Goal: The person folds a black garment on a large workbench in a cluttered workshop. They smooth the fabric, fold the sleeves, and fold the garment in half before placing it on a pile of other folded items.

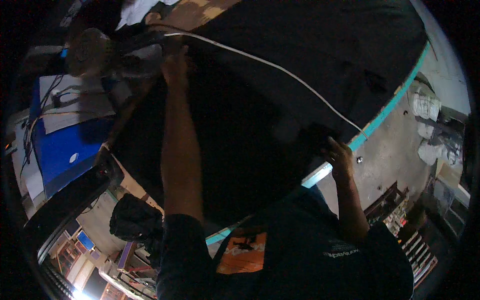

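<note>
Black cloth (pixel 240 150) covers the broad work surface before me, whose turquoise edge (pixel 390 103) curves along the right. My left hand (pixel 174 60) reaches to the far left, against the end of a dark machine (pixel 144 56) with a round ribbed housing (pixel 90 52). Deep shadow hides its fingers, so its grip is unclear. My right hand (pixel 340 155) rests at the turquoise edge, fingers over the cloth's border; whether it pinches the cloth is too dark to tell. A thin white cord (pixel 281 68) runs across the cloth from near my left hand to the edge beyond my right.
On the left, a blue surface (pixel 75 146) bears a pale sheet (pixel 75 116) and dark cables (pixel 30 131). A dark beam (pixel 75 195) juts in below it. White bundles (pixel 426 107) and a slatted rack (pixel 420 255) stand on the right, past the grey floor (pixel 390 157).
</note>
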`<move>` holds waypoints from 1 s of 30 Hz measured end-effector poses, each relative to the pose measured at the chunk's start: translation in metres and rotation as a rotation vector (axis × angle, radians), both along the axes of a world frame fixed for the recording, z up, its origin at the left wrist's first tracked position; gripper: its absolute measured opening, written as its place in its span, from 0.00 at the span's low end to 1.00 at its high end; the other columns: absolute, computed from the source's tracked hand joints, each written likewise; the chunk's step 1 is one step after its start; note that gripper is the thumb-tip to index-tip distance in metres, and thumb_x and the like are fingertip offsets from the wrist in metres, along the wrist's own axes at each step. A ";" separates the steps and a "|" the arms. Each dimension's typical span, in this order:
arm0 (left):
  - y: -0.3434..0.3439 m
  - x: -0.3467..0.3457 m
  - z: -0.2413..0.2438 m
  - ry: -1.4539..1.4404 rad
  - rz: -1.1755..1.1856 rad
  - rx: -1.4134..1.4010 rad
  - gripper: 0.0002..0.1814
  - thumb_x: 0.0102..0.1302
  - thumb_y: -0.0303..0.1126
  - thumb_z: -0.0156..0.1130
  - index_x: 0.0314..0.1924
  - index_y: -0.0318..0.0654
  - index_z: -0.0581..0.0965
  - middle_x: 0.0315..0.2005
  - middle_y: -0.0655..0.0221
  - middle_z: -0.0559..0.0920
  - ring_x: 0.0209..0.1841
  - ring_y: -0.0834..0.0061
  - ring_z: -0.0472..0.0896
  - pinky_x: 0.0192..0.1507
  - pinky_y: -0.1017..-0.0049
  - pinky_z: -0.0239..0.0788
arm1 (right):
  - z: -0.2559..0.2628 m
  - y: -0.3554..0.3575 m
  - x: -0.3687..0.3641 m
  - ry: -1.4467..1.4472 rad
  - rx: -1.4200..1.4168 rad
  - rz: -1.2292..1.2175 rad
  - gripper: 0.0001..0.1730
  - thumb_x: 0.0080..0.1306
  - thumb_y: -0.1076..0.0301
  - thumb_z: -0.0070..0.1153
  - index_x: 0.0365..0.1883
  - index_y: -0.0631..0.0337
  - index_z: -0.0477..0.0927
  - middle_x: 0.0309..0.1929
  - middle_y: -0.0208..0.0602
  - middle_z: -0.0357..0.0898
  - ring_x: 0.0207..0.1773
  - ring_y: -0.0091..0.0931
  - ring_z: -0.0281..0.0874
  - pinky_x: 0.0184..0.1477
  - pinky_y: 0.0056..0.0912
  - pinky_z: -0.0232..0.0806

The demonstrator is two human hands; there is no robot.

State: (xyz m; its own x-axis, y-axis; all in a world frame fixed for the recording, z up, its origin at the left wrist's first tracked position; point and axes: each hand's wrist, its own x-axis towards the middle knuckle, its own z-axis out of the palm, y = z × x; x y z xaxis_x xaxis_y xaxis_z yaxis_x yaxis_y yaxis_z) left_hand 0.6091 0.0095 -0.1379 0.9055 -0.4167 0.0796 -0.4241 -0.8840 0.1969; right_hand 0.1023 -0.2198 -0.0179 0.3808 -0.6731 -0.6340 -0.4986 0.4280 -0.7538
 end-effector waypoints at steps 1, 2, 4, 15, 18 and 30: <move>-0.003 0.000 -0.002 -0.031 -0.100 0.010 0.15 0.67 0.47 0.53 0.37 0.48 0.82 0.29 0.57 0.82 0.29 0.65 0.81 0.43 0.64 0.70 | 0.003 -0.003 0.002 0.060 0.064 -0.025 0.10 0.60 0.65 0.60 0.35 0.61 0.76 0.33 0.35 0.78 0.35 0.27 0.79 0.37 0.29 0.75; -0.009 -0.001 0.010 -0.065 -0.201 0.006 0.17 0.67 0.49 0.51 0.36 0.49 0.83 0.29 0.57 0.82 0.29 0.64 0.81 0.43 0.63 0.70 | 0.008 -0.005 0.005 0.116 0.127 -0.047 0.08 0.60 0.65 0.60 0.31 0.60 0.77 0.31 0.33 0.78 0.34 0.27 0.79 0.36 0.29 0.75; -0.014 0.009 0.017 -0.212 -0.290 0.052 0.18 0.68 0.49 0.49 0.37 0.50 0.83 0.31 0.56 0.82 0.33 0.65 0.82 0.43 0.62 0.70 | -0.005 -0.002 -0.008 -0.091 0.143 -0.146 0.11 0.60 0.65 0.61 0.35 0.64 0.78 0.32 0.35 0.78 0.33 0.27 0.78 0.37 0.28 0.73; 0.021 -0.026 0.078 -0.017 -0.117 -0.798 0.20 0.61 0.24 0.57 0.55 0.38 0.74 0.42 0.59 0.80 0.43 0.66 0.79 0.47 0.68 0.72 | 0.122 0.068 -0.031 0.132 0.125 0.431 0.10 0.59 0.67 0.60 0.35 0.65 0.80 0.30 0.32 0.80 0.33 0.22 0.73 0.38 0.29 0.66; 0.051 -0.040 0.115 0.303 0.259 -1.201 0.22 0.61 0.24 0.57 0.57 0.38 0.73 0.46 0.59 0.79 0.45 0.66 0.78 0.48 0.69 0.72 | 0.120 0.090 -0.042 0.086 0.367 0.763 0.15 0.59 0.64 0.62 0.40 0.65 0.80 0.32 0.31 0.80 0.37 0.23 0.75 0.39 0.30 0.67; 0.121 -0.196 0.119 0.098 0.658 -1.390 0.16 0.63 0.36 0.62 0.46 0.33 0.76 0.40 0.65 0.81 0.43 0.75 0.77 0.46 0.75 0.68 | 0.042 0.092 0.073 -0.069 0.000 1.467 0.12 0.63 0.60 0.58 0.36 0.60 0.80 0.35 0.36 0.82 0.39 0.28 0.79 0.43 0.34 0.70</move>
